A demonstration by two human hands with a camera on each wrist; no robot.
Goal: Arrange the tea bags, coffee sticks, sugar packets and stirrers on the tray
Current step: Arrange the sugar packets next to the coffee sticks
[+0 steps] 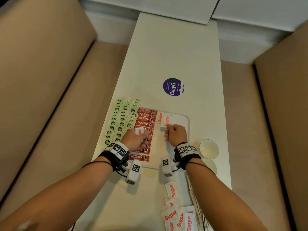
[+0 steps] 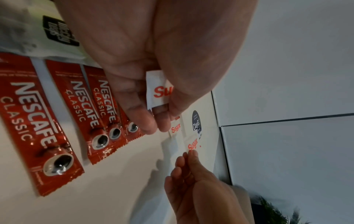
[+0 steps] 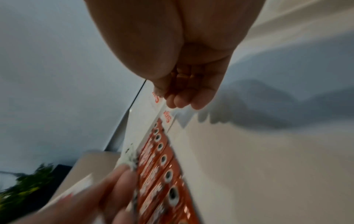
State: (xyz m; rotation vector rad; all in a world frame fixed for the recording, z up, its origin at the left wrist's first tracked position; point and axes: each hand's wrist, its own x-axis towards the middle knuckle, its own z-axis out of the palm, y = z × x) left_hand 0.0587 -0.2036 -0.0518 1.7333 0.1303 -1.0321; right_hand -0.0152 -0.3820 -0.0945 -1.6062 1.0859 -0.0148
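A white tray (image 1: 188, 125) lies on the table. On it, green tea bags (image 1: 119, 120) fill the left columns and red coffee sticks (image 1: 145, 120) (image 2: 38, 121) form a column beside them. Two sugar packets lie at the far middle: one (image 1: 159, 117) (image 2: 176, 128) flat, and one (image 1: 166, 120) (image 2: 192, 145) whose near end my right hand (image 1: 167, 129) (image 2: 188, 154) pinches. My left hand (image 1: 144, 135) (image 2: 159, 119) hovers over the coffee sticks and grips another sugar packet (image 1: 139, 131) (image 2: 157, 89). The right wrist view is blurred.
Loose sugar packets (image 1: 176, 215) lie in a heap at the near edge of the table. Paper-wrapped sticks (image 1: 195, 197) lie beside them on the right. Two glass cups (image 1: 209, 149) stand right of the tray. A purple sticker (image 1: 173, 87) sits beyond it. Beige benches flank the table.
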